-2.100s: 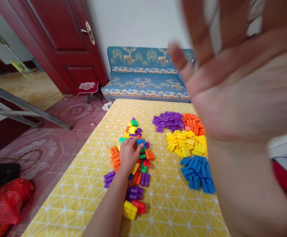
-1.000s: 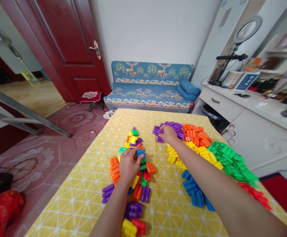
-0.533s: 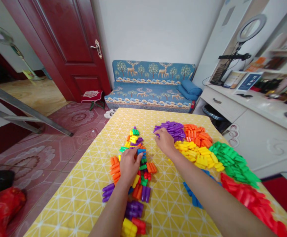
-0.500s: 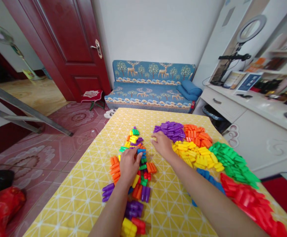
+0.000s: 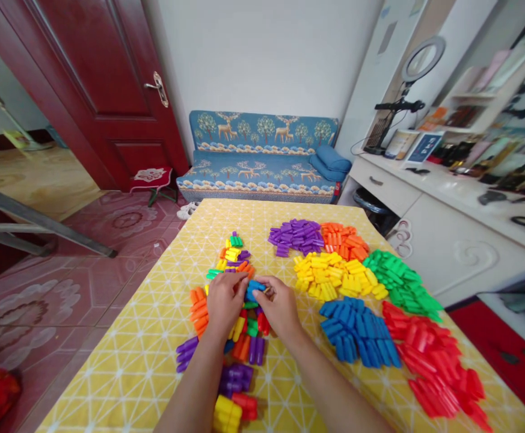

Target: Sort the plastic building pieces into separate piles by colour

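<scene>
**Q:** Where the two hands meet, what lies between them?

**A:** Blue block [image 5: 254, 290], set in a flat figure of joined mixed-colour blocks [image 5: 243, 346] on the yellow tablecloth [image 5: 154, 337], left of the sorted piles.

**Q:** How do the fingers stand?

**A:** Left hand [image 5: 224, 300]: fingers bent and held together, tips pressing the block's left end, palm over the figure. Right hand [image 5: 280, 310]: thumb and forefinger pinching the block's right end, other fingers curled. Whether a smaller piece sits in that pinch cannot be told.

**Q:** And the surroundings?

**A:** Six one-colour piles, touching one another. Purple pile [image 5: 296, 236] and orange pile [image 5: 343, 237] lie farthest, yellow pile [image 5: 329, 275] and green pile [image 5: 397, 282] lie midway, and blue pile [image 5: 356, 331] and red pile [image 5: 433, 361] lie nearest.
</scene>
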The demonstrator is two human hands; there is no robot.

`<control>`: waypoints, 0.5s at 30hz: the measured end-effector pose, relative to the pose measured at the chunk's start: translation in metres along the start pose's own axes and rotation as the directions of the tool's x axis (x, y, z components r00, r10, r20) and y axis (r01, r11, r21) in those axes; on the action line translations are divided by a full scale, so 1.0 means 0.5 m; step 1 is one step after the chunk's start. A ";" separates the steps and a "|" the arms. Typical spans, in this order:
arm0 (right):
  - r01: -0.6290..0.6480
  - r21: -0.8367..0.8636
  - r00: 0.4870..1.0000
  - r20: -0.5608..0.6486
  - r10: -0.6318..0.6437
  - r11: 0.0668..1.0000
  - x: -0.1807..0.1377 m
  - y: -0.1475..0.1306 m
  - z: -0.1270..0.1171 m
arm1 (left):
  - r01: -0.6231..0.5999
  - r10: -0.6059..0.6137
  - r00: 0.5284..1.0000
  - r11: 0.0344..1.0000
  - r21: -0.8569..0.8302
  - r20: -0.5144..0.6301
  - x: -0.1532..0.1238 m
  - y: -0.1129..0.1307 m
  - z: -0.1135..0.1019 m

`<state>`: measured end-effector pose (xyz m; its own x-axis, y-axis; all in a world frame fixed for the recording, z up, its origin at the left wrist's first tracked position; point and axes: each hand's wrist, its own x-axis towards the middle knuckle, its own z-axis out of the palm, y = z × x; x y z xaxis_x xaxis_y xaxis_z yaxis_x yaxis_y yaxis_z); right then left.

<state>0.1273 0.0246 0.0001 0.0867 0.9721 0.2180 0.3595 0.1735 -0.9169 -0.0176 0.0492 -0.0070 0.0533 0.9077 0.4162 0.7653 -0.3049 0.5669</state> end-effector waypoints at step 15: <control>-0.275 -0.147 0.941 -0.243 0.235 0.950 -0.176 0.082 -0.395 | -0.005 0.005 1.000 1.000 0.029 0.001 -0.002 -0.003 0.003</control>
<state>0.3178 -0.0849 0.0092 0.3918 0.9173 0.0710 0.4543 -0.1258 -0.8819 -0.0178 0.0493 -0.0093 0.0578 0.9064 0.4184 0.7833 -0.3010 0.5439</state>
